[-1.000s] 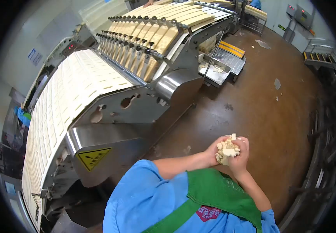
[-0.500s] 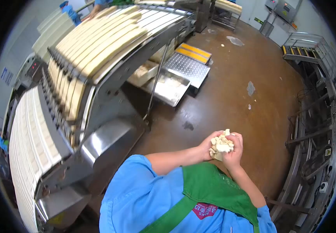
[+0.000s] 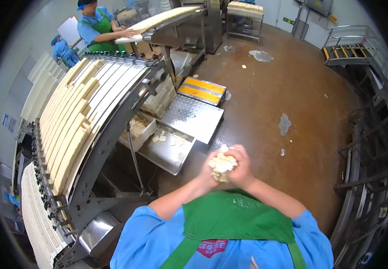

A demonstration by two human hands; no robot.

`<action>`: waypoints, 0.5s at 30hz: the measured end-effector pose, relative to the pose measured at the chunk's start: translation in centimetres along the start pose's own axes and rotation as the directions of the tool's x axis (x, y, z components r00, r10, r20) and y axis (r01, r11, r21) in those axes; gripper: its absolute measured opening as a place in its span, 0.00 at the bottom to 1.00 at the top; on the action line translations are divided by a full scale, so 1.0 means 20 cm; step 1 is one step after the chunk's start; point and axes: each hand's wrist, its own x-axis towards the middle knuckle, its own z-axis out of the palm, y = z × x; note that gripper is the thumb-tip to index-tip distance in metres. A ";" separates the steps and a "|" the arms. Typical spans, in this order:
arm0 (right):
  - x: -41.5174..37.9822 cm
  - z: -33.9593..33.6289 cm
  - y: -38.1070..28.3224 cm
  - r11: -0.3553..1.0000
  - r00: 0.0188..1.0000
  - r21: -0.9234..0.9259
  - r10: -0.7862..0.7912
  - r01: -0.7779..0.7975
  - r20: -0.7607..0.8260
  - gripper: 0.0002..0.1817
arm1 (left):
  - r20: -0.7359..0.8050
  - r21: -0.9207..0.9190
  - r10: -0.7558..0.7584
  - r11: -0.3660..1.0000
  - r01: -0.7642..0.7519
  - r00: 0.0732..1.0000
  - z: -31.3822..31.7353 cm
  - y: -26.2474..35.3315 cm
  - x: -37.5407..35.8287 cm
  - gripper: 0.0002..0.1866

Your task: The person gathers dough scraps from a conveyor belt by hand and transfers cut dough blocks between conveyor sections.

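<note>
In front of the green apron (image 3: 239, 217), both my hands are cupped around a clump of broken, cream-coloured food pieces (image 3: 223, 165). My left hand (image 3: 206, 174) presses against the clump from the left, fingers curled. From the right, my right hand (image 3: 242, 167) wraps it, its fingers folded over the top. Bits of the clump stick out above and below between the palms. Exactly what food it is, I cannot make out.
A conveyor (image 3: 109, 96) carrying long pale strips curves along the left. Beside it are a metal tray (image 3: 180, 163) with scraps, a white crate (image 3: 147, 130), and a step platform (image 3: 198, 119). A co-worker (image 3: 97, 29) stands at the far belt. Metal framework (image 3: 359, 175) lines the right.
My view has shifted, bringing the co-worker and far belt into sight. The tray and platform now appear nearer my hands, which still hold the clump together.
</note>
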 end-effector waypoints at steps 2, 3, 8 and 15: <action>0.26 0.02 0.12 0.993 0.996 0.114 -0.049 0.041 0.071 0.17 | 0.111 -0.046 0.078 0.996 -0.074 0.991 0.06 0.16 0.14 0.19; 0.41 0.04 0.18 0.991 0.990 0.130 -0.046 0.029 0.134 0.17 | 0.053 -0.040 0.115 0.993 -0.113 0.992 0.08 0.27 0.23 0.20; 1.04 0.23 0.54 0.974 0.951 0.225 -0.044 -0.027 0.305 0.20 | -0.225 0.015 0.240 0.970 -0.243 0.944 0.19 0.74 0.61 0.23; 1.93 0.35 1.00 0.986 0.974 0.143 -0.111 0.083 0.199 0.20 | 0.107 -0.136 0.218 0.970 -0.203 0.970 0.28 1.41 1.37 0.22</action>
